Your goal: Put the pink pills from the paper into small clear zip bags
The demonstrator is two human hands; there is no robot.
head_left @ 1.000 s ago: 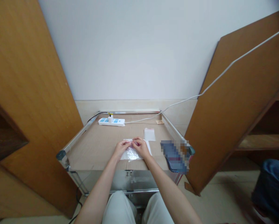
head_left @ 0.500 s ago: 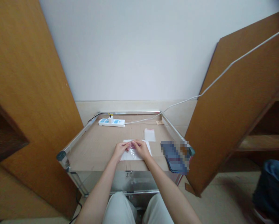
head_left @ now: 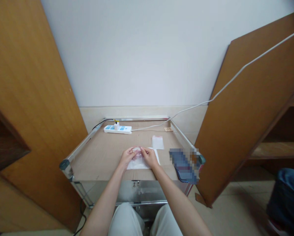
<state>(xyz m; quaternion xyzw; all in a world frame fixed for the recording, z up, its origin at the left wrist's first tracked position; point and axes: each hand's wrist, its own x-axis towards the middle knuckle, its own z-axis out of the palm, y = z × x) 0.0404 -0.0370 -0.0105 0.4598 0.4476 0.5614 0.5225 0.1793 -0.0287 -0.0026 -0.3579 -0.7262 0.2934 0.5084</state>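
Observation:
A small clear plastic bag [head_left: 138, 155] is pinched between both hands, low over a white sheet [head_left: 144, 166] on the table. My left hand [head_left: 127, 157] grips the bag's left side between thumb and fingers. On its right side, my right hand [head_left: 149, 157] holds the bag in the same kind of pinch. Whether anything lies inside the bag, I cannot make out. Just beyond my right hand lies a stack of similar clear bags [head_left: 158, 142] with a reddish strip along the top.
The cardboard-covered table [head_left: 97, 154] has metal rails at its sides and back. A white power strip [head_left: 117, 129] with a plug sits at the rear left, its cable [head_left: 188, 108] running right. A dark blurred item [head_left: 183, 167] lies at right. A person's dark-clothed leg [head_left: 284, 193] shows far right.
The clear plastic bag has shifted and spread between my fingers, and my fingertips have moved slightly apart. The arms and the things on the table stay where they were.

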